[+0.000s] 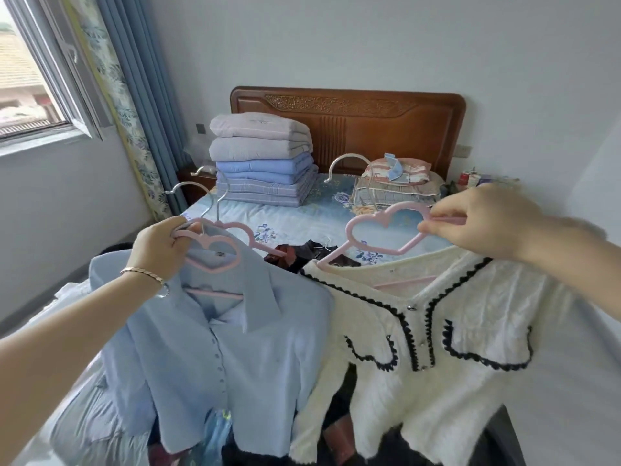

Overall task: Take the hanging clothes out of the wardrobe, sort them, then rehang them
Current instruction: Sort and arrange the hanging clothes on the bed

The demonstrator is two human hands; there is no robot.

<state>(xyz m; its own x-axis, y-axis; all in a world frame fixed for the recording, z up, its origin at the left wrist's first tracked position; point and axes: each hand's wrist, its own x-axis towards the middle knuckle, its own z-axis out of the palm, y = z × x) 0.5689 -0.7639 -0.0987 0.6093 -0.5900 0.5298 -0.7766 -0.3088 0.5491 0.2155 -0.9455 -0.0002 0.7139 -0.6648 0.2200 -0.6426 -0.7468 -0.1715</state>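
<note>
The person holds up two tops over the bed (pixel 302 210), one in each hand. The left hand (pixel 161 245) is closed tight around pink hangers (pixel 215 253) with heart shapes and silver hooks. A light blue shirt (pixel 221 358) with a collar and small buttons hangs from them. A thin bracelet (pixel 144 274) sits on that wrist. The right hand (pixel 480 220) pinches the arm of another pink heart hanger (pixel 386 230) between thumb and fingers. A white knitted cardigan (pixel 437 348) with black wavy trim hangs from it, tilted. The two tops hang side by side, just touching. More clothes lie in a heap (pixel 295 253) on the bed under them. Folded blankets (pixel 262 159) are stacked by the wooden headboard (pixel 369 119)
</note>
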